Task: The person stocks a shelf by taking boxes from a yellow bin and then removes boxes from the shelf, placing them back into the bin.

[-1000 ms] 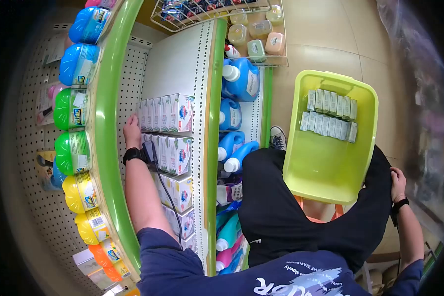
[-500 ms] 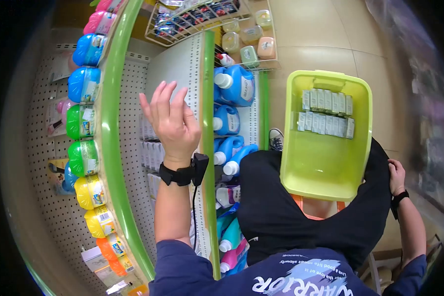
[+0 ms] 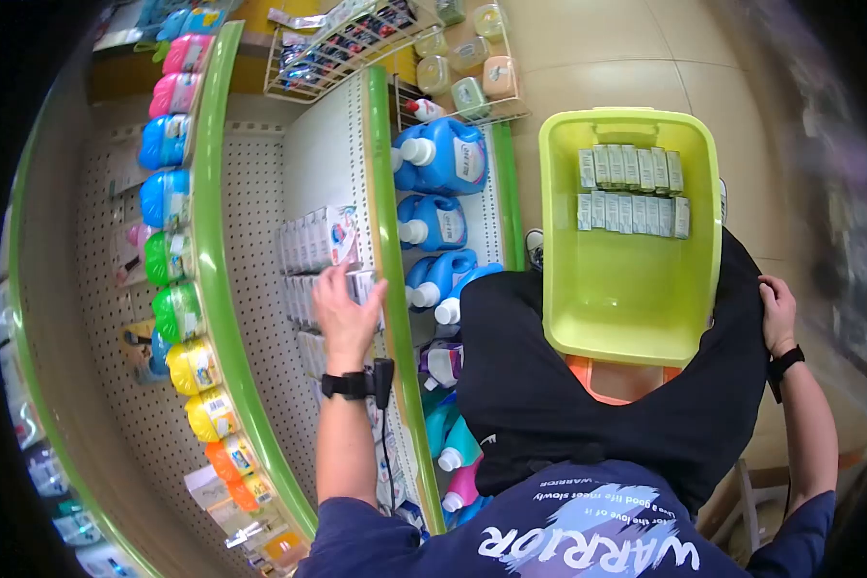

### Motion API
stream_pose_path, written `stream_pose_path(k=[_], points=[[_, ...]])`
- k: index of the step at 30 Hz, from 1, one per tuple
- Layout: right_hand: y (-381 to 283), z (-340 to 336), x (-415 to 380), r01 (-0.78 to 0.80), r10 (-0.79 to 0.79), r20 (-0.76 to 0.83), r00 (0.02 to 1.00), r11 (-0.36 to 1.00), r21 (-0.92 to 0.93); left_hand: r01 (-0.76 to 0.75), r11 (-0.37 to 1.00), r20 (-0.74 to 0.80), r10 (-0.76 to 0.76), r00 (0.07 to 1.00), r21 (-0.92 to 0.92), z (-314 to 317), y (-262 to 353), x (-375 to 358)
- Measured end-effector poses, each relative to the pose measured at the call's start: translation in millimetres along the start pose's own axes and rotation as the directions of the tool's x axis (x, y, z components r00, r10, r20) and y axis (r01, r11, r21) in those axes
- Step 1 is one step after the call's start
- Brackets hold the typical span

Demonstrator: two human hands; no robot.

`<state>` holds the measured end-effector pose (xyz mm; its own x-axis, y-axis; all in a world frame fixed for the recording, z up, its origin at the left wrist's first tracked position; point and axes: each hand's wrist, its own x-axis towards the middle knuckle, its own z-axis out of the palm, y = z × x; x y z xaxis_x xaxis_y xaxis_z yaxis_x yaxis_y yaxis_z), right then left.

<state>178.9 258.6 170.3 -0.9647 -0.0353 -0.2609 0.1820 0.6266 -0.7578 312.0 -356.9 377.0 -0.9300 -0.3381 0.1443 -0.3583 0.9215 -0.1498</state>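
My left hand reaches over the middle shelf with thumb and fingers apart. Its fingertips are at the front of a row of small boxes, partly covered by the hand; whether they press on a box is hard to see. Just beyond stands another row of small boxes, the front one showing a red and blue print. My right hand rests on my black-trousered leg, fingers lying along it and holding nothing visible. Between my legs sits a yellow-green plastic tub with two rows of small slim boxes inside.
Blue detergent bottles line the lower shelf beside my leg. Colourful bottles stand along the green-edged upper shelf. A wire basket and lidded jars are at the far end. An orange stool shows under the tub.
My left hand has come down from its raised position to the rows of boxes on the shelf. The view has shifted slightly; my right hand stays on my leg.
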Motion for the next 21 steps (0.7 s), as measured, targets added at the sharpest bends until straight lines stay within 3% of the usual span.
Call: stream_pose_path(k=[7, 9, 12, 15, 19, 21], points=[[0.7, 2.8, 5.8, 0.012, -0.011, 0.005, 1.000, 0.994, -0.105, 0.168, 0.985, -0.033, -0.169, 0.985, -0.030, 4.6, -20.7, -48.5], [-1.1, 4.6, 2.2, 0.029, -0.031, -0.020, 0.999, 0.994, -0.105, 0.141, 0.990, -0.028, -0.142, 0.989, -0.020, 5.2, -32.3, -51.1], [-0.6, 5.9, -1.2, -0.001, -0.001, -0.027, 1.000, 0.995, -0.101, 0.172, 0.982, 0.007, -0.172, 0.985, -0.078, 7.6, -42.0, -54.3], [1.1, 6.8, -2.6, -0.004, -0.001, -0.038, 0.999, 0.992, -0.130, 0.269, 0.929, 0.051, -0.265, 0.963, -0.254, 8.4, -49.2, -52.3], [0.6, 6.5, -1.7, -0.014, 0.008, -0.039, 0.999, 0.987, -0.162, 0.262, 0.932, -0.057, -0.285, 0.957, -0.251, 6.2, -58.2, -49.0], [-2.4, 6.3, -1.0, -0.009, 0.003, -0.035, 0.999, 0.986, -0.169, 0.247, 0.963, -0.162, -0.262, 0.951, -0.109, 5.3, -65.9, -47.7]])
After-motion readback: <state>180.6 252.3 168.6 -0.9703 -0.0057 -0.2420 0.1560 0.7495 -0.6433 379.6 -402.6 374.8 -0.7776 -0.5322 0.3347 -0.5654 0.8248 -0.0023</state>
